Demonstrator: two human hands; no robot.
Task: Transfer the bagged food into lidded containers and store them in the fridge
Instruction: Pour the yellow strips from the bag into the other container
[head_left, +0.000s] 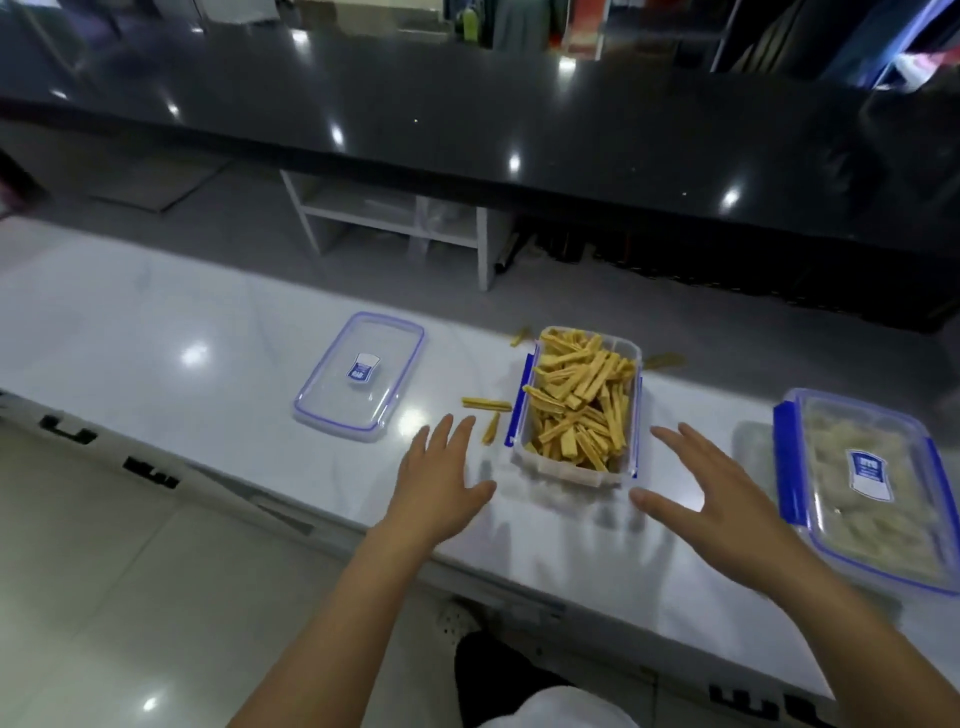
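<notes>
White counter (156, 322) w/ lid (358, 376), 2 containers (576, 467), loose sticks (485, 402)

Golden-yellow sticks (576, 400) in a clear tub (574, 470) with blue clips. Clear lid (358, 376), blue-edged, blue-and-white label. Glossy white counter (156, 332); black worktop (467, 119) behind.

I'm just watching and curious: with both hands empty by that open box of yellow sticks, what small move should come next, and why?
Probably the left hand should pick up the spilled sticks lying on the counter beside the open container. The loose lid lies apart to its left, so closing comes after.
</notes>
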